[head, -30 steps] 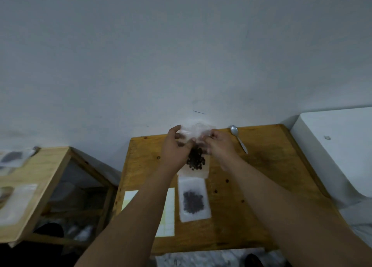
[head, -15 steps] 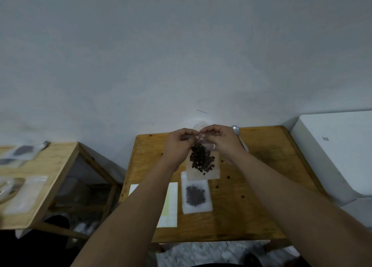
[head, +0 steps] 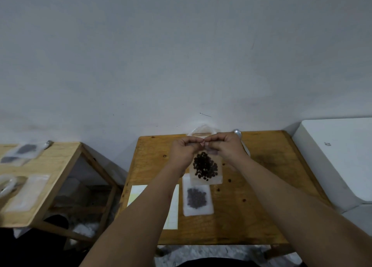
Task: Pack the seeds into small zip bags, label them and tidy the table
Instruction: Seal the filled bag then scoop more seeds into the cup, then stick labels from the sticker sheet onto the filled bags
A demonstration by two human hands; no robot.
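Observation:
A small clear zip bag (head: 205, 169) with dark seeds in its lower half hangs upright above the wooden table (head: 261, 186). My left hand (head: 184, 152) and my right hand (head: 225, 148) pinch its top edge side by side, fingertips meeting in the middle. Below it a second bag of dark seeds (head: 197, 198) lies flat on the table. A sheet of pale labels (head: 173, 208) lies left of that bag, partly under my left forearm. A few loose seeds (head: 229, 180) dot the wood to the right.
A metal spoon (head: 238, 135) lies at the table's far edge behind my right hand, with crumpled clear plastic (head: 203, 129) beside it. A second wooden table (head: 46, 176) at left holds several bags. A white block (head: 338, 158) stands at right.
The bag went from lying near the table's far edge, my hands at its mouth, to hanging upright. Both hands came together on its top edge. Between half a second ago and now little moved.

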